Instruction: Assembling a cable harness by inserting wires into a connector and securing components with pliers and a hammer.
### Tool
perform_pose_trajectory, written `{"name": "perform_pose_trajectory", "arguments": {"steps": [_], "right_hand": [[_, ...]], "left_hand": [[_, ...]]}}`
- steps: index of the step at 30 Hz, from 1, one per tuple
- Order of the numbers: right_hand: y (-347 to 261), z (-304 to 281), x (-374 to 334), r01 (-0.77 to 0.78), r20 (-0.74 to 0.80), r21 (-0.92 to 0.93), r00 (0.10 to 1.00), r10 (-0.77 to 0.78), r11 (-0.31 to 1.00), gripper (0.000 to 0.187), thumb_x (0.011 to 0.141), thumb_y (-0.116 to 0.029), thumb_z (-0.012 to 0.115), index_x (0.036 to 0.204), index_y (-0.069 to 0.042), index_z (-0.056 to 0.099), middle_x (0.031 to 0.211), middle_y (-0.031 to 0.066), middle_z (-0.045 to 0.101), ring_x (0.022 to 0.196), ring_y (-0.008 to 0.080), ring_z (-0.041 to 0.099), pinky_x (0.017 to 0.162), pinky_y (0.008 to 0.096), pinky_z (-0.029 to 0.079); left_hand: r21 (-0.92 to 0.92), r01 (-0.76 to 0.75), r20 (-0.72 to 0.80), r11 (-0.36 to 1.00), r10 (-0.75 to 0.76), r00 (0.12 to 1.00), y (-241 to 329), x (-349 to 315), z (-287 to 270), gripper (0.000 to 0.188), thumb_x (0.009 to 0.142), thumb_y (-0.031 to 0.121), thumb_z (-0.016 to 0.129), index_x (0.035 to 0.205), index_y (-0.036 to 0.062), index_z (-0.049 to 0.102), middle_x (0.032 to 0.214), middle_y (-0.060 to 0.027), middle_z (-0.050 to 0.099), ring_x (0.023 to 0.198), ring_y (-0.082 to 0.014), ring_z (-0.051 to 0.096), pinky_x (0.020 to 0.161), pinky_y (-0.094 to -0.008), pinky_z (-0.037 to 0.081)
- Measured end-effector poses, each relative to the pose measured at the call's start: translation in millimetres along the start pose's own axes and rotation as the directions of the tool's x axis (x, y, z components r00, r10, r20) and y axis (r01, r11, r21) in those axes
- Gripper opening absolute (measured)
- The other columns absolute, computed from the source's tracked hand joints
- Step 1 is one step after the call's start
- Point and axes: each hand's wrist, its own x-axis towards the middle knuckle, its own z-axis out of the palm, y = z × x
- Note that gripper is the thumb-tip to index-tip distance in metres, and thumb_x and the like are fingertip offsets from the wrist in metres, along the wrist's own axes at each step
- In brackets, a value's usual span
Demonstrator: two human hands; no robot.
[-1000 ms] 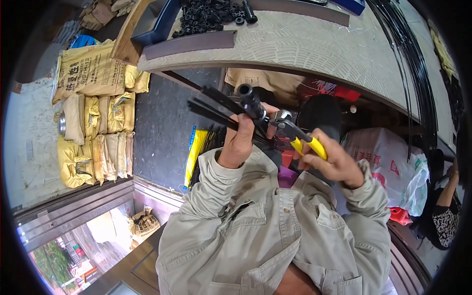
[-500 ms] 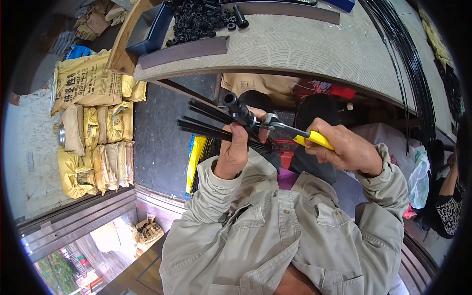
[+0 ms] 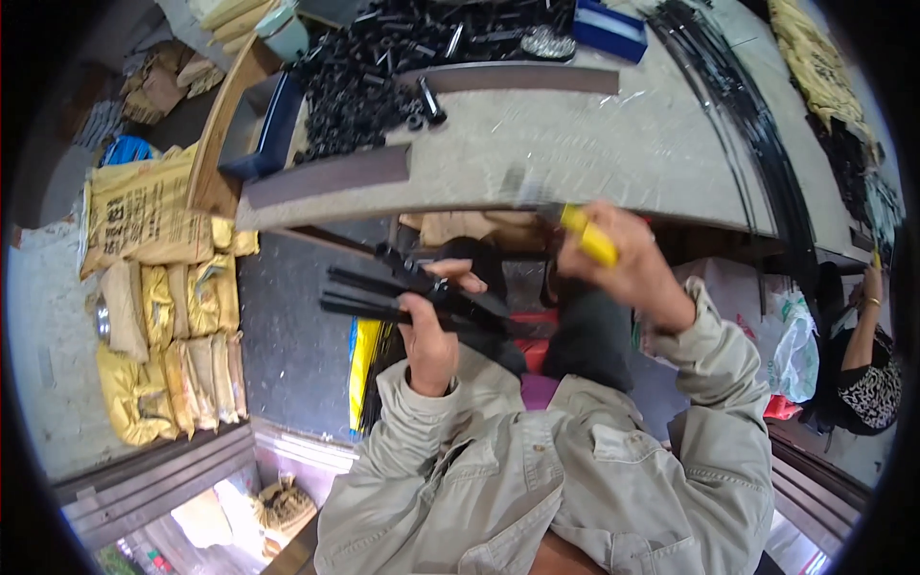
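My left hand (image 3: pixel 430 347) is closed round a bundle of black rods (image 3: pixel 362 307), whose ends fan out to the left. A black tubular fitting (image 3: pixel 395 259) sits at the upper side of the bundle, beside the fingers. My right hand (image 3: pixel 628 259) grips the yellow handle of an adjustable wrench (image 3: pixel 586 233), raised at the front edge of the workbench (image 3: pixel 537 125). The wrench's metal head is smeared by motion and stands apart from the fitting. Both hands are over my lap, between body and bench.
Loose black fittings (image 3: pixel 355 101) pile up on the bench behind flat metal strips (image 3: pixel 326 178). Blue boxes (image 3: pixel 611 31) stand at both sides. Long black rods (image 3: pixel 743 134) lie at the right. Yellow sacks (image 3: pixel 144 206) line the left; another person's arm (image 3: pixel 862 321) shows far right.
The wrench has come off the tubular fitting and moved up and away with my right hand. My left hand has lowered the bundle and tipped the fitting leftward. More of the bench shows.
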Motion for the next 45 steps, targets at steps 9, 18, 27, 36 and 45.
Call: {"name": "perform_pose_trajectory", "arguments": {"steps": [9, 18, 27, 36, 45], "right_hand": [[138.7, -66.9, 161.8, -0.469, -0.395, -0.669, 0.881, 0.259, 0.577, 0.033, 0.072, -0.032, 0.066, 0.08, -0.001, 0.059, 0.08, 0.0135, 0.061, 0.082, 0.0316, 0.06, 0.069, 0.0418, 0.046], [184.1, -32.8, 190.4, -0.342, -0.281, -0.813, 0.939, 0.196, 0.471, 0.045, 0.077, -0.047, 0.059, 0.091, -0.005, 0.053, 0.08, 0.017, 0.062, 0.073, 0.0347, 0.061, 0.06, 0.0432, 0.046], [265.6, -105.1, 192.3, -0.003, 0.014, -0.627, 1.0, 0.015, 0.779, 0.023, 0.085, -0.023, 0.056, 0.102, -0.008, 0.061, 0.088, 0.01, 0.06, 0.085, 0.0193, 0.057, 0.077, 0.0292, 0.043], [79.5, -55.2, 78.1, -0.368, -0.122, 0.106, 0.917, 0.38, 0.924, 0.018, 0.088, -0.019, 0.054, 0.096, -0.003, 0.056, 0.074, -0.0009, 0.049, 0.065, 0.0037, 0.045, 0.058, 0.0185, 0.037], [-50.6, 85.7, 4.5, -0.096, -0.054, 0.619, 0.985, 0.164, 0.78, 0.005, 0.078, -0.001, 0.058, 0.078, -0.001, 0.054, 0.092, 0.0134, 0.048, 0.071, 0.0154, 0.051, 0.056, 0.0249, 0.045]], "left_hand": [[0.104, 0.008, 0.209, 0.995, -0.029, 0.978, -9.7, -2.7, 10.2, 0.069, 0.089, 0.058, 0.023, 0.102, -0.0039, 0.05, 0.07, -0.008, 0.054, 0.064, -0.0133, 0.051, 0.063, -0.0258, 0.041], [-0.107, 0.023, 0.22, 0.994, 0.001, 0.976, -25.9, -4.3, 0.4, 0.028, 0.085, 0.019, 0.055, 0.104, -0.0015, 0.05, 0.077, -0.0071, 0.053, 0.067, -0.0132, 0.052, 0.061, -0.0268, 0.041], [-0.01, -0.292, 0.176, 0.956, 0.289, 0.941, -29.2, -9.7, 5.3, 0.026, 0.077, 0.014, 0.063, 0.096, 0.0033, 0.048, 0.075, -0.0104, 0.051, 0.068, -0.0317, 0.053, 0.058, -0.0357, 0.04], [-0.002, -0.223, 0.067, 0.975, 0.223, 0.973, -18.7, -5.2, -7.6, 0.028, 0.082, 0.009, 0.056, 0.107, 0.0015, 0.047, 0.085, -0.0135, 0.055, 0.073, -0.0264, 0.058, 0.064, -0.0322, 0.044], [-0.091, 0.007, 0.216, 0.996, 0.012, 0.976, 15.7, -17.9, -10.3, 0.05, 0.088, 0.045, 0.044, 0.104, -0.0024, 0.046, 0.074, -0.0065, 0.056, 0.065, -0.0116, 0.053, 0.058, -0.0253, 0.042]]}}
